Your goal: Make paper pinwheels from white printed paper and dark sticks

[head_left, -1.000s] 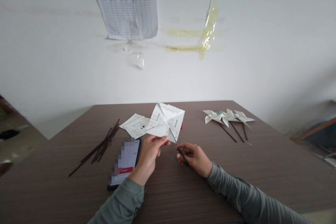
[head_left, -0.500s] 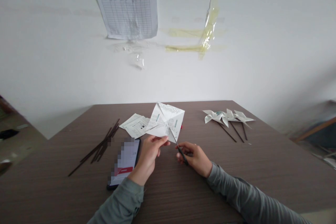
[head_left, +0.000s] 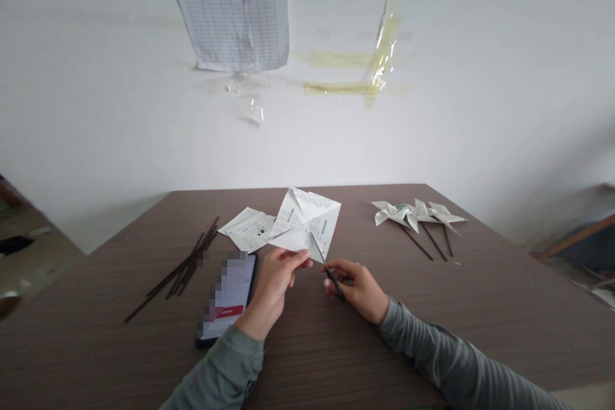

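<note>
In the head view, the left hand [head_left: 273,278] pinches the near edge of a square white printed-paper sheet [head_left: 311,221], just beyond both hands; the right hand [head_left: 360,290] grips slim black-handled scissors [head_left: 331,277], their blades reaching inward from the sheet's near corner.

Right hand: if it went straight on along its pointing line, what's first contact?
Likely the fingertips of the left hand or the near edge of the paper square; depth makes the order unclear. The scissors in the right hand already overlap the paper square.
</note>
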`<state>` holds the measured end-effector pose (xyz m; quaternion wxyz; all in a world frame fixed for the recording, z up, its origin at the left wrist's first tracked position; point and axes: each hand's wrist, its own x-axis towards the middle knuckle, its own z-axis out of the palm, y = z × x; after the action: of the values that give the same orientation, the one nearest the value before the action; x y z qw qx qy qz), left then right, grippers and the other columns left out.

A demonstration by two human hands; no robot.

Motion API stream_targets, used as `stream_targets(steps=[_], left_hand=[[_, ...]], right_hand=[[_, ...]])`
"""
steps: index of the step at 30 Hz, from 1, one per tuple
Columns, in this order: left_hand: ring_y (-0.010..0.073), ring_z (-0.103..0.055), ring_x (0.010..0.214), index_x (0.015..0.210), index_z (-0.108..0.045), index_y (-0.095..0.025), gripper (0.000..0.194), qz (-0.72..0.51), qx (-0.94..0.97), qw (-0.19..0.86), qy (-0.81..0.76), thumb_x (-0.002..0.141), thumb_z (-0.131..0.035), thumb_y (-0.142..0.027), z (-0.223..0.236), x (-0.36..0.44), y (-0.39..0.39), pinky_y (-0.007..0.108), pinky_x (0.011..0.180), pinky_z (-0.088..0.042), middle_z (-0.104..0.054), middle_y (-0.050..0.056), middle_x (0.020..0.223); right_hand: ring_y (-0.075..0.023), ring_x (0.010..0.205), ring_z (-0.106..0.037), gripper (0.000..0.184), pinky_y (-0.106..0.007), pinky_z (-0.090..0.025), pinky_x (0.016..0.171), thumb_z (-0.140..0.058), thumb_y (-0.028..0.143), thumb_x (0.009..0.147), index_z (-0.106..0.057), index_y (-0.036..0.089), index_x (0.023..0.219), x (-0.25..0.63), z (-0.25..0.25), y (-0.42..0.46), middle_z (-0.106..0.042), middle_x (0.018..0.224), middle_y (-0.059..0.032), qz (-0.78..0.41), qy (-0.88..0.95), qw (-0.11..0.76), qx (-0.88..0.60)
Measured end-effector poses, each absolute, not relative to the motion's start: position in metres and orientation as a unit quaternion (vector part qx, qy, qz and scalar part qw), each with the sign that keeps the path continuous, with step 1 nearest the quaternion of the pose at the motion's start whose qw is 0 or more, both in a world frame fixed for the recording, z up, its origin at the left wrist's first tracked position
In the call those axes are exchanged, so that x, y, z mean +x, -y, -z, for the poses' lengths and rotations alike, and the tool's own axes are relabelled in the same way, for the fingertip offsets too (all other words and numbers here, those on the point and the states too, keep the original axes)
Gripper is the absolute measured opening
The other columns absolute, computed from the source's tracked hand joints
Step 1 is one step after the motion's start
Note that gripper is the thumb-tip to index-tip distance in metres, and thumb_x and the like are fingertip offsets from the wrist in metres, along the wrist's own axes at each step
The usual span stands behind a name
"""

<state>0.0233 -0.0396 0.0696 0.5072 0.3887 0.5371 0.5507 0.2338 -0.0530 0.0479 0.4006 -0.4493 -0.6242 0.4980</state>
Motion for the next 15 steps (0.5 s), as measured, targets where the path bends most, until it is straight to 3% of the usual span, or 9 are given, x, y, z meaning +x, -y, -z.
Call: stream_targets(steps=[15], left_hand=[[0.0239, -0.087, 0.072, 0.070, -0.075, -0.022, 0.026, -0.558, 0.378, 0.509, -0.535, 0.073, -0.101, -0.026, -0.0682, 0.0230, 0.0386, 0.021, 0.048, -0.032, -0.088, 0.008, 0.074]], right_hand=[[-0.0415, 0.074, -0.089, 0.072, -0.053, -0.077, 0.078, -0.106, 0.097, 0.070, -0.089, 0.032, 0.096, 0.2334, -0.0491, 0.0533, -0.086, 0.074, -0.0103, -0.493, 0.630, 0.393, -0.454]])
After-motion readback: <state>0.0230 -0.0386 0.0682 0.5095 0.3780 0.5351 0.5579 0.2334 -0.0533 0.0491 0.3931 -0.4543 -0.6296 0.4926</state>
